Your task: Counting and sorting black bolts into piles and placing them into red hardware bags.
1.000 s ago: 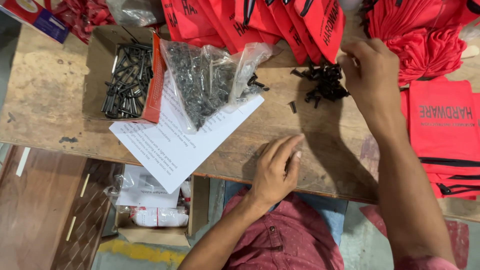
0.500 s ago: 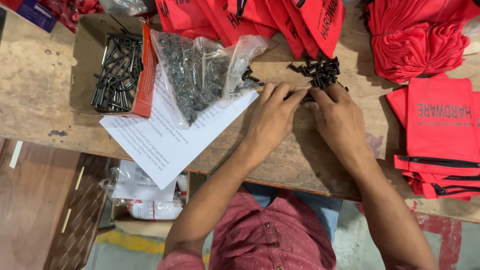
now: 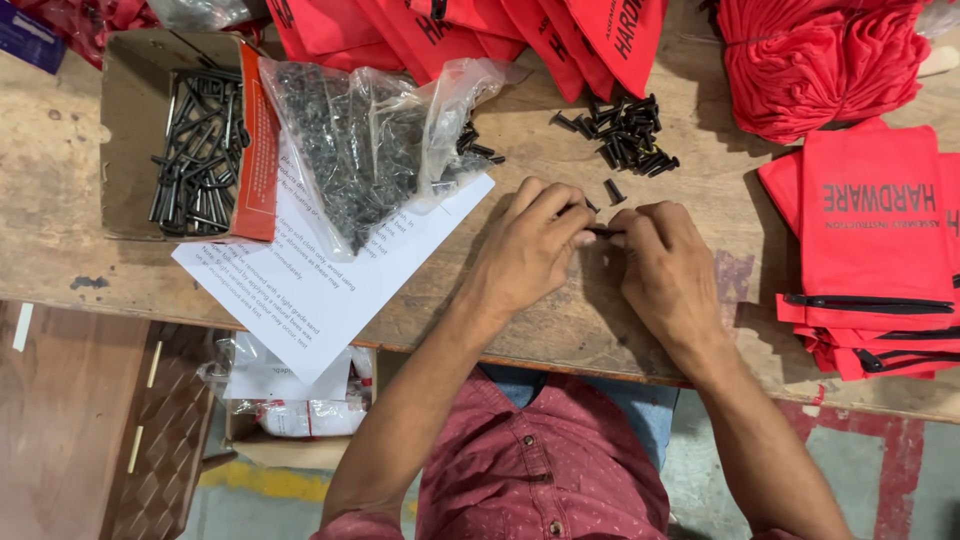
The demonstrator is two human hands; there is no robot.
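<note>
Worn, scuffed wood makes up the counter (image 3: 90,260), seen from above, with grey floor showing beyond its near edge. Both hands meet near the middle of it. The left hand (image 3: 530,250) and the right hand (image 3: 668,270) each pinch an end of a small black screw (image 3: 604,231) held between their fingertips, just above the wood; the fingers are curled in, gripping it.

Just beyond the hands lies a loose pile of black screws (image 3: 625,135), with one stray screw (image 3: 612,191) lying apart, near the left hand's fingers. To the left, a clear plastic bag (image 3: 370,150) of small dark screws rests partly on a printed sheet of paper (image 3: 300,290) that hangs over the counter edge. Further left sits an open cardboard box (image 3: 135,90) holding long black bolts. Red fabric pouches (image 3: 860,240) are stacked at the right edge, and more red pouches (image 3: 470,30) lie along the far side beside a bundle of red cloth (image 3: 810,70).
</note>
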